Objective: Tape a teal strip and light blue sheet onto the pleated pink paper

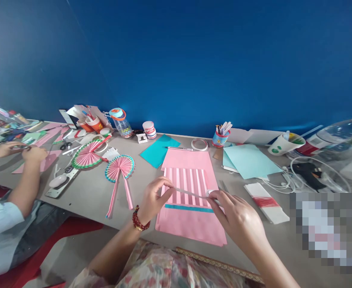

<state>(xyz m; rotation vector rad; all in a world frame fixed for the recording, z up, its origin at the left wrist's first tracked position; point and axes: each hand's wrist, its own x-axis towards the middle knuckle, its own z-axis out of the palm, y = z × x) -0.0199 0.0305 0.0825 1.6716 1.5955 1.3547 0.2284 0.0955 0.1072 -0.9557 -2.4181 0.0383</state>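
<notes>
A thin whitish strip of tape [191, 193] is stretched between both my hands. My left hand [155, 196] pinches one end between thumb and fingertips. At the other end my right hand [236, 210] is closed, with a small white piece, perhaps the roll, at its fingertips. Beneath the strip lies a pleated pink paper [183, 180] with a blue-green band [189, 208] along its near edge. It rests on larger flat pink sheets [191, 228]. Left of my left hand lies a round folded pink fan [119, 168] with a blue-green rim and two long handles.
A second fan [87, 155] has a green rim. Teal paper [158, 150], pale blue sheets [251, 160], a pen cup [221, 136], a white-and-red packet [267, 203] and tangled cables [281, 182] surround the work. At left, a co-worker's hands [33, 154] hold something unclear.
</notes>
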